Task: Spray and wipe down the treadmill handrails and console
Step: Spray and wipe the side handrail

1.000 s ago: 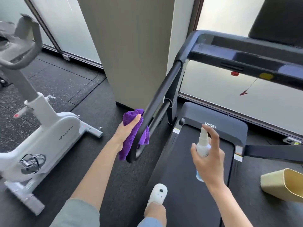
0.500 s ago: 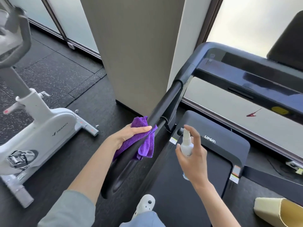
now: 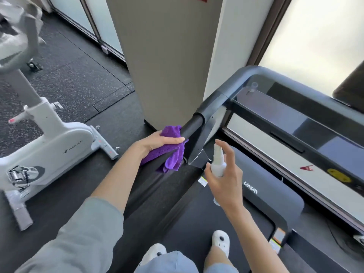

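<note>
The left hand [image 3: 157,143] grips a crumpled purple cloth [image 3: 172,154] around the black handrail [image 3: 192,125]; the right hand [image 3: 226,180] holds a white spray bottle [image 3: 218,162].

A purple cloth [image 3: 171,148] is draped over the black left handrail [image 3: 192,125], near its upper end, one corner hanging below. A white spray bottle [image 3: 218,160] is held upright just right of the handrail. The dark console [image 3: 295,119] spans the upper right, tilted.
</note>
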A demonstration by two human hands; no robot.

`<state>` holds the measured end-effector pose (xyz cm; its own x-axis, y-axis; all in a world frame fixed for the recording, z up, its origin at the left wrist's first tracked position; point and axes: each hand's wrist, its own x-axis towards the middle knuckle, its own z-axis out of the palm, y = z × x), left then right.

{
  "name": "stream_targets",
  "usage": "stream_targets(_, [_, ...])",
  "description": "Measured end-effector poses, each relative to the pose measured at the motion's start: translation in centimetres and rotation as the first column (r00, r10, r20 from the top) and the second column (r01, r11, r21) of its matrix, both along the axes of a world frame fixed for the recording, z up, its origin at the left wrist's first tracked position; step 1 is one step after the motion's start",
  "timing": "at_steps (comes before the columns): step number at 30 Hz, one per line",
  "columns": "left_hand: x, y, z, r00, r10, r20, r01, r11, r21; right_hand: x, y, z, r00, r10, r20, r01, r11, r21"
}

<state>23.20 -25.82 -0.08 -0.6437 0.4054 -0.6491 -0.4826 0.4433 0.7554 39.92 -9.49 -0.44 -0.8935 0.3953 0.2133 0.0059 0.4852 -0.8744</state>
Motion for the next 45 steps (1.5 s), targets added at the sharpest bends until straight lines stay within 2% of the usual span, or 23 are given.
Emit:
stream_targets(3, [-1.3,3.0,0.6,0.991,0.035,-0.127,-0.038,0.999,-0.026,-0.9,3.4,0.7,0.996,0.091,-0.009,-0.091,0.996,0.026])
stream_targets(8, [-1.4,3.7,1.0,0.996,-0.039,-0.085,0.028,0.992,-0.122,-1.7,7.5,2.1,0.97,0.243,0.021,-0.244,0.968,0.062])
stream_targets(12, [-0.9,3.2,1.1,0.999,-0.022,-0.046,0.016,0.99,-0.14,-2.5,8.3,2.4,0.957,0.288,0.025,-0.288,0.95,0.119])
stream_targets(17, [0.3,1.1,1.0,0.998,-0.024,-0.054,0.014,0.986,-0.169,-3.0,5.5,2.9,0.955,0.298,-0.006,-0.295,0.949,0.106])
stream_targets(21, [2.6,-3.4,0.2,0.999,-0.041,0.014,0.043,0.985,-0.164,-3.2,1.5,2.6,0.966,0.256,-0.038,-0.252,0.964,0.088])
stream_targets(27, [8.2,-11.4,-0.3,0.999,0.02,0.033,-0.016,0.994,-0.11,-1.9,-5.2,1.8,0.967,0.25,-0.042,-0.247,0.967,0.065])
stream_targets(31, [12.9,-18.1,-0.9,0.999,0.037,-0.03,-0.04,0.996,-0.085,-0.7,-9.4,1.8,0.959,0.281,-0.032,-0.278,0.958,0.069])
stream_targets(37, [17.6,-22.5,-2.7,0.934,0.212,-0.287,-0.228,0.973,-0.024,0.9,-13.7,1.2,0.939,0.343,-0.004,-0.341,0.936,0.089])
stream_targets(45, [12.4,-17.8,-0.8,0.989,-0.039,-0.145,0.024,0.994,-0.104,0.6,-12.3,1.5,0.952,0.306,-0.009,-0.304,0.948,0.091])
